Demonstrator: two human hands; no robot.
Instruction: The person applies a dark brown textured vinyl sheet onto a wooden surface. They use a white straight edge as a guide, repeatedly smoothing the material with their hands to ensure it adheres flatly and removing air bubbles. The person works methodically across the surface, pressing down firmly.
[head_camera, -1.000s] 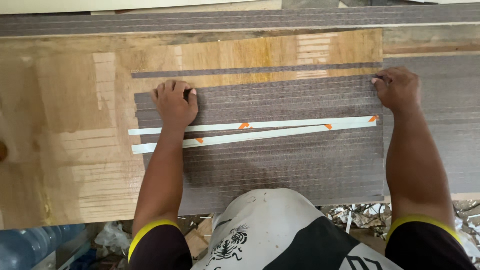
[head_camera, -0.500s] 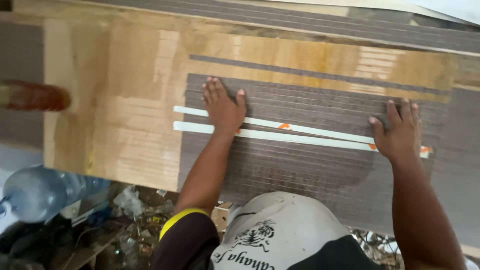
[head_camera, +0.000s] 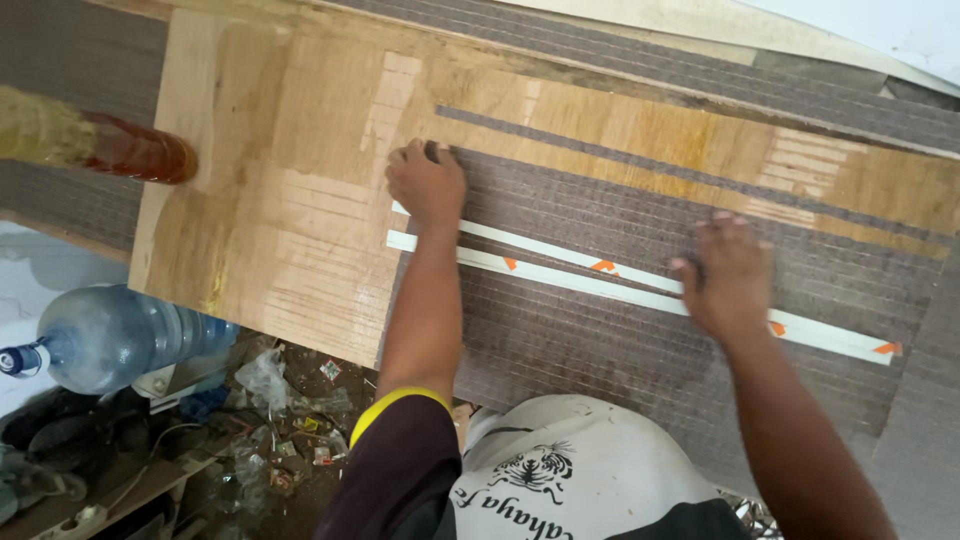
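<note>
While grey veneer sheet (head_camera: 620, 330) is pressed | left hand (head_camera: 428, 185) flat, ungripping | right hand (head_camera: 728, 275) flat on white strips (head_camera: 560, 262), ungripping

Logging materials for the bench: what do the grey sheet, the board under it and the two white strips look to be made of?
Grey ribbed sheet: likely thin laminate or veneer, matt, with fine parallel lines. Tan wooden board: plywood by its look, with bare grain and pale glue streaks. Two white narrow strips: probably plastic or paper tape, smooth, with orange marks. Left hand and right hand press flat on the sheet.
</note>
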